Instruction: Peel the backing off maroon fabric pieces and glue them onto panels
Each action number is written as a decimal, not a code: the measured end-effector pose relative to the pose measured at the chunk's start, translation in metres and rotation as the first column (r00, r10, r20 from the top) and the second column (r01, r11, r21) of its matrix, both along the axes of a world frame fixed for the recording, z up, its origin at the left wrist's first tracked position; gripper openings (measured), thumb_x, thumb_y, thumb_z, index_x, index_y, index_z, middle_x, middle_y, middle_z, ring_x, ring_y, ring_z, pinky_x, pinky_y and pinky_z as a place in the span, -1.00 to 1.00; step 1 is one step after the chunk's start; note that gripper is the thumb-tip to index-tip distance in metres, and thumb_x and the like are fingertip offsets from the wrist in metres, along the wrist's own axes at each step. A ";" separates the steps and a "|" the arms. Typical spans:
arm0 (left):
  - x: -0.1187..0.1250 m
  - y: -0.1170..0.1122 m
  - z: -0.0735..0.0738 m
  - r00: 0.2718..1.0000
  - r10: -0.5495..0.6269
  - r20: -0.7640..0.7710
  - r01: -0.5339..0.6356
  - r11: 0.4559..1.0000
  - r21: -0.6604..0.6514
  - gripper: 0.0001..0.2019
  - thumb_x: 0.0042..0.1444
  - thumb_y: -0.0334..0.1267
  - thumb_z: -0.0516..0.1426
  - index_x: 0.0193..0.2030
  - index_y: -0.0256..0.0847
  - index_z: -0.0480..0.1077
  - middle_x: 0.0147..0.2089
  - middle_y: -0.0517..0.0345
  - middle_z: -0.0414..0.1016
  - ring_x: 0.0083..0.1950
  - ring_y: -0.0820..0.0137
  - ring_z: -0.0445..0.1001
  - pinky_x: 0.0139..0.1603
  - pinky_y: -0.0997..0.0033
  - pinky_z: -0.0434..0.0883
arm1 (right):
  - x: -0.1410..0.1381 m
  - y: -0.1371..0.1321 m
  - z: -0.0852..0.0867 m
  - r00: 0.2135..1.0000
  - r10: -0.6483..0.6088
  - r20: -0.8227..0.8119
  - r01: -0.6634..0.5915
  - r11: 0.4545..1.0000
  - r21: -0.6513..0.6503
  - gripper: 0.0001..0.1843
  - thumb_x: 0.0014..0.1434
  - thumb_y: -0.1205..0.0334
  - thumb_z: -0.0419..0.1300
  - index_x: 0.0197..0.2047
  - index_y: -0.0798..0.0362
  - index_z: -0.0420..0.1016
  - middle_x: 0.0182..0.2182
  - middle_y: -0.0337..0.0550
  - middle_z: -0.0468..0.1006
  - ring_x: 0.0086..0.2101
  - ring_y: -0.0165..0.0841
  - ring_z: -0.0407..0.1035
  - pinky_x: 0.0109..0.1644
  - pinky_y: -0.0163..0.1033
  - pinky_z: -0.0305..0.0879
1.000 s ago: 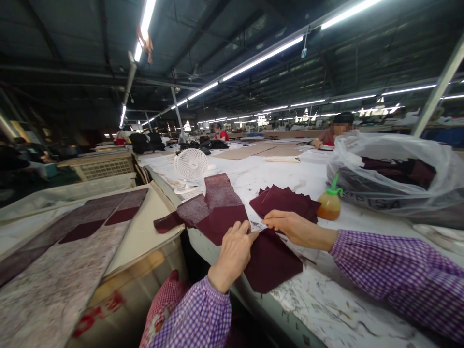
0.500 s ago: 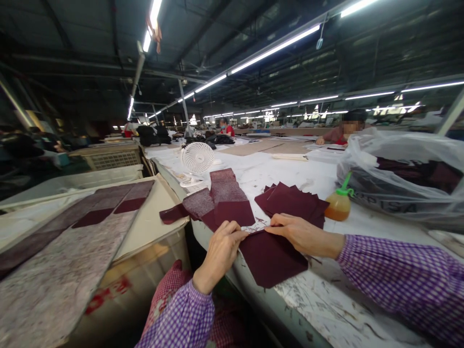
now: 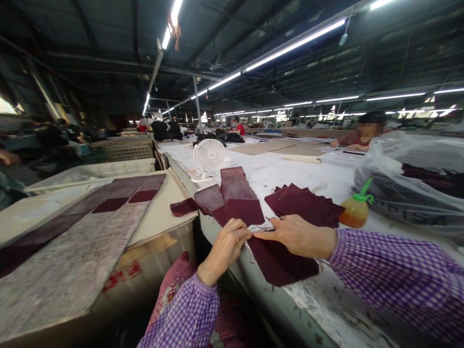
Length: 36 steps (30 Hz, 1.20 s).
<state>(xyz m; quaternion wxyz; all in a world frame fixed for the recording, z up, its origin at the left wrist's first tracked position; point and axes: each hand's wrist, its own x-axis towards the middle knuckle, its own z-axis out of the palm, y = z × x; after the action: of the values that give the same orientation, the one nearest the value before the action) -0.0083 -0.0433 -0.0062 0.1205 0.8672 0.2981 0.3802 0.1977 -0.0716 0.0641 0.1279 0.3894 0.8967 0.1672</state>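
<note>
A dark maroon fabric piece (image 3: 284,261) with cut corners lies at the front edge of the white-covered table. My left hand (image 3: 226,249) pinches its upper left corner between thumb and fingers. On the same top edge my right hand (image 3: 299,236) presses, its index finger stretched toward the left fingertips and its other fingers curled. That edge is partly hidden under the fingers. Just behind my right hand a fanned stack of maroon pieces (image 3: 304,205) rests on the table. Beyond my left hand lie more overlapping maroon pieces (image 3: 243,211), some with a greyish, speckled side up.
A white fan (image 3: 209,154) stands farther back. To the right are a glue bottle (image 3: 354,211) with green nozzle and a clear plastic bag (image 3: 409,203) of dark pieces. On the left, a board (image 3: 94,261) bearing maroon strips lies over a bin (image 3: 155,256). Co-workers sit beyond.
My right hand has slid left along the piece's top edge, its index finger now close to my left fingertips. The left hand keeps its pinch. The whole view has shifted slightly.
</note>
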 end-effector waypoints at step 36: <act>0.023 0.062 0.018 0.915 0.404 0.021 -0.386 0.887 -0.253 -0.84 0.01 -0.40 0.04 -0.40 -0.20 0.47 -0.40 0.11 0.53 -0.32 0.32 0.46 -0.24 0.39 0.28 | 0.050 0.038 0.006 0.717 -0.264 -0.645 -0.102 0.876 -0.472 -0.89 0.09 0.23 0.12 -0.38 0.12 0.35 -0.49 -0.26 0.38 -0.48 -0.46 0.25 -0.41 -0.34 0.17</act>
<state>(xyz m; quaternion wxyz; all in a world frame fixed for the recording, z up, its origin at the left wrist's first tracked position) 0.0149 0.0182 0.0121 0.1571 0.7525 0.5080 0.3886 0.2472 -0.0332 0.0698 -0.1175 0.4197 0.8723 -0.2217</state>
